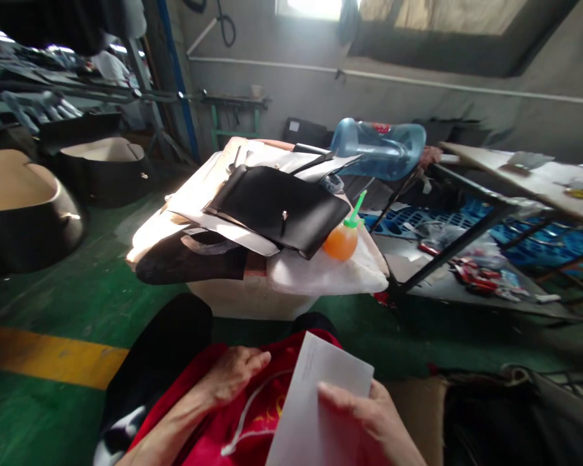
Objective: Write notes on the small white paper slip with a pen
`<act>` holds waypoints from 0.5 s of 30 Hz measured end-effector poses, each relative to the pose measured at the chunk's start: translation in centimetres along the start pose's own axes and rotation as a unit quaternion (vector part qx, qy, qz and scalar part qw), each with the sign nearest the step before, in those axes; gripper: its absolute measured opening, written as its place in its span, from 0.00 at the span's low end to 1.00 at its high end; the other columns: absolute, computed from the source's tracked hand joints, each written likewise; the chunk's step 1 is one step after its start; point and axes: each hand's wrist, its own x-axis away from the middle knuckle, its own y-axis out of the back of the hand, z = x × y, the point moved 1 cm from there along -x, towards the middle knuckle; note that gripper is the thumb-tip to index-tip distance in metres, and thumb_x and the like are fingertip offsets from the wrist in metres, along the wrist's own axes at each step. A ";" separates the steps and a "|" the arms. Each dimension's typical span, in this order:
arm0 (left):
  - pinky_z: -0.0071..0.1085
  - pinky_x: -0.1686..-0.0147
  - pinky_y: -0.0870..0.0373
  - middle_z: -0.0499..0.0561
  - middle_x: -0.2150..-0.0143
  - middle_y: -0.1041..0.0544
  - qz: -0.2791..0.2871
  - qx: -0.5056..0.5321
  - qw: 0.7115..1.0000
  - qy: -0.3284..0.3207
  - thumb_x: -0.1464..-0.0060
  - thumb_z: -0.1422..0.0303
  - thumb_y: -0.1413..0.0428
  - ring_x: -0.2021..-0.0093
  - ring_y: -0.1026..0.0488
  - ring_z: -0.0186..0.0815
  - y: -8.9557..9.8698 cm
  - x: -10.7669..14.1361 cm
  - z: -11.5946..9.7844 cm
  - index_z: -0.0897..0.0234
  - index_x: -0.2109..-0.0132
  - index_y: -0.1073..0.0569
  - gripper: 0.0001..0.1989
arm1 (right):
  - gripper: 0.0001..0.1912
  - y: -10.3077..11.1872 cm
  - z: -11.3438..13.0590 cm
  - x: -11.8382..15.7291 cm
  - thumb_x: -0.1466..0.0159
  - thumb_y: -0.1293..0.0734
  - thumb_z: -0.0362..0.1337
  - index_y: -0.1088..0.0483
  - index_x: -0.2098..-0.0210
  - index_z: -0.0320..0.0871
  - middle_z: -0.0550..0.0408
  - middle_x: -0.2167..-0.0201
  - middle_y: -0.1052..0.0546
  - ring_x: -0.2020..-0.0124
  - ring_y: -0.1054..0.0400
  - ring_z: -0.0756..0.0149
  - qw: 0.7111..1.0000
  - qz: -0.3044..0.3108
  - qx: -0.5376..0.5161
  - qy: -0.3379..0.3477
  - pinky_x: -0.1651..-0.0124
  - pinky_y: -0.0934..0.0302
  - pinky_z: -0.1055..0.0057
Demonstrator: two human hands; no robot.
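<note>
My right hand (354, 408) is closed on a stiff white sheet (315, 388), its thumb lying across the front face. Faint marks show near the sheet's upper left edge. My left hand (238, 372) holds nothing; its fingers are stretched out over the red apron (257, 414) on my lap. In front of my knees, a flat black leather piece (276, 204) with a small metal stud lies on a padded work surface (325, 275). Beside its right edge sits an orange squeeze bottle (341, 242) with a green nozzle. Pale strips stick out from under the leather.
Behind the work surface a blue water jug (379, 147) lies on its side. At right stands a metal-framed table (529, 178) with a cluttered lower shelf. Curved black pieces (24, 213) stand at left. An open cardboard box (420, 411) holds dark material at lower right.
</note>
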 end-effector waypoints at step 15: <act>0.25 0.77 0.39 0.59 0.73 0.26 0.006 0.402 0.915 0.016 0.60 0.63 0.38 0.77 0.33 0.35 -1.5 1.6 -3.4 0.76 0.67 0.25 0.17 | 0.22 -0.3 0.4 -0.2 0.49 0.29 0.46 0.29 0.58 0.41 0.46 0.60 0.25 0.61 0.30 0.54 0.972 0.007 0.202 0.120 0.62 0.34 0.66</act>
